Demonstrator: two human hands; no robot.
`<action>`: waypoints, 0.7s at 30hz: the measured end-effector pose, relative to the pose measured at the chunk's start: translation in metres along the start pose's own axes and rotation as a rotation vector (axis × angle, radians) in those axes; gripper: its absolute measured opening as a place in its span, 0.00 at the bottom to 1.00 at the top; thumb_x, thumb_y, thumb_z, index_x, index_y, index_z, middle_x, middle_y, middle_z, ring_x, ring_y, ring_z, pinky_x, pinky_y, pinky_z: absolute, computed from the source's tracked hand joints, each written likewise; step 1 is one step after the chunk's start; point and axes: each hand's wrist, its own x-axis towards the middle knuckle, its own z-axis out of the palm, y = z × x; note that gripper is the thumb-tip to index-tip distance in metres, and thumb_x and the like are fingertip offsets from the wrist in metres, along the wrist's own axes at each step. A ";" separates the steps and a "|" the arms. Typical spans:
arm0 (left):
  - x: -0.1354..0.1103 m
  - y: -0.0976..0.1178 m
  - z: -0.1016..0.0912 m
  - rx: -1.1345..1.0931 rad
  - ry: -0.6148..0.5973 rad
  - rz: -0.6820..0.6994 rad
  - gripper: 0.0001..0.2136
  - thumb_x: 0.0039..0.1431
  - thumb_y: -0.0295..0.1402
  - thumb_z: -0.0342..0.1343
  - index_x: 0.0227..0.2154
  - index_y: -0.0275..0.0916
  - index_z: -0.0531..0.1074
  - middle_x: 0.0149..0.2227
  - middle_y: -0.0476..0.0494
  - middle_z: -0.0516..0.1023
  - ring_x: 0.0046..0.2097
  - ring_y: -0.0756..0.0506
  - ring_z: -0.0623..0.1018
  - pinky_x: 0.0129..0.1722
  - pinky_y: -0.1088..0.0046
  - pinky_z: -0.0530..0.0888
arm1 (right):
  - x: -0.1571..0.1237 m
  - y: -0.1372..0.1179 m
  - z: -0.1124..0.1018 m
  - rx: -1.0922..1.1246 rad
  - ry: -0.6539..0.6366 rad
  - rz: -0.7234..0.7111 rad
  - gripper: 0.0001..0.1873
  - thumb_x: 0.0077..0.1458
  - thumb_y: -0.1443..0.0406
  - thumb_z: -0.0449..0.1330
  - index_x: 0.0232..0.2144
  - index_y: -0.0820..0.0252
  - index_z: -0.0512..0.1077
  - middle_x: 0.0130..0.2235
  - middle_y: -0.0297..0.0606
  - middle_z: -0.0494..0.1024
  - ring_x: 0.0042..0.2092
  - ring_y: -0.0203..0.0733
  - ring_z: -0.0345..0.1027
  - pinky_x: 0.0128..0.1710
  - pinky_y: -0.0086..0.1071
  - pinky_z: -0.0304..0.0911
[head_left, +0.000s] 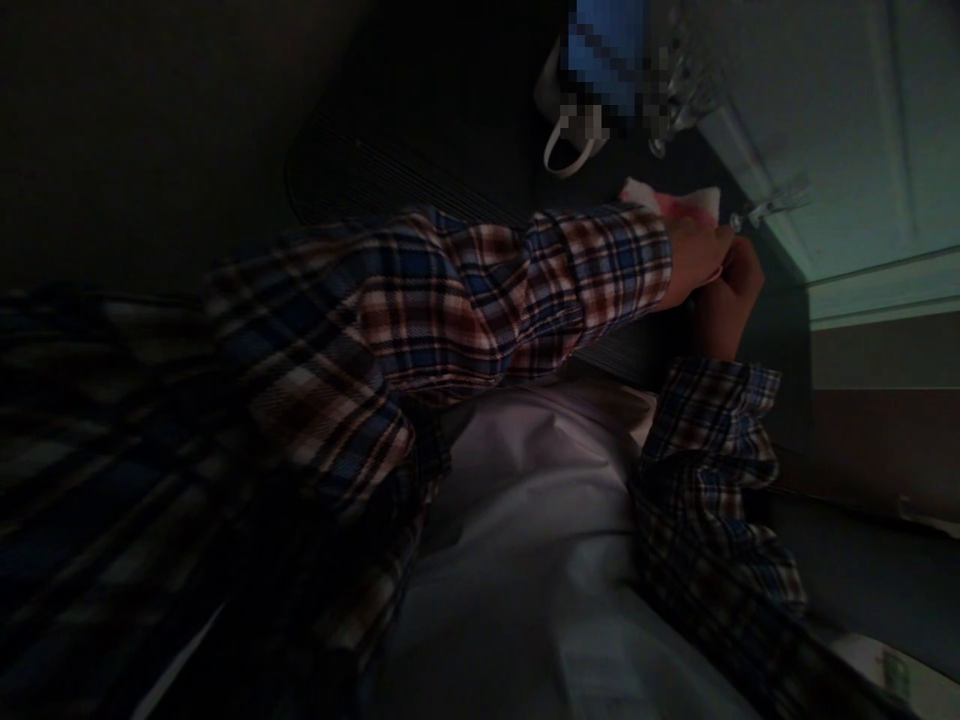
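Note:
The scene is very dark. My left hand (pixel 694 258), in a plaid sleeve, reaches across to the upper right and meets my right hand (pixel 731 295). The two hands touch, with the fingers drawn in, and what is between them is hidden. Just behind my left hand is a red-and-white cloth or soft packet (pixel 682 205), partly covered by the hand and sleeve; I cannot tell whether it is gripped. A small clear object (pixel 772 205), perhaps glass or plastic, stands close beyond the fingers.
A white mug-like thing with a handle (pixel 570 145) is on the dark surface farther back. Beside it are a blurred blue item (pixel 607 50) and a cluster of clear shiny pieces (pixel 686 75). A pale green panel (pixel 885 150) rises at the right.

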 end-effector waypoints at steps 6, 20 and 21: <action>-0.001 0.002 -0.001 -0.027 0.022 -0.012 0.21 0.67 0.30 0.37 0.59 0.26 0.60 0.51 0.31 0.68 0.58 0.41 0.69 0.57 0.60 0.67 | -0.001 -0.003 0.001 -0.011 0.003 -0.017 0.20 0.44 0.55 0.57 0.25 0.68 0.57 0.26 0.31 0.58 0.31 0.22 0.49 0.33 0.21 0.46; -0.005 0.004 -0.004 -0.025 0.004 -0.048 0.22 0.68 0.32 0.36 0.60 0.30 0.60 0.55 0.30 0.66 0.58 0.42 0.69 0.57 0.62 0.69 | -0.001 0.000 0.000 -0.015 -0.019 0.004 0.16 0.46 0.59 0.56 0.27 0.68 0.57 0.28 0.32 0.59 0.32 0.22 0.48 0.35 0.22 0.48; -0.005 0.005 -0.005 -0.028 0.004 -0.052 0.22 0.68 0.32 0.37 0.60 0.29 0.60 0.55 0.30 0.67 0.59 0.41 0.69 0.57 0.62 0.68 | -0.001 0.000 0.000 -0.024 -0.016 0.007 0.16 0.46 0.59 0.56 0.27 0.68 0.57 0.28 0.32 0.59 0.32 0.22 0.48 0.35 0.22 0.48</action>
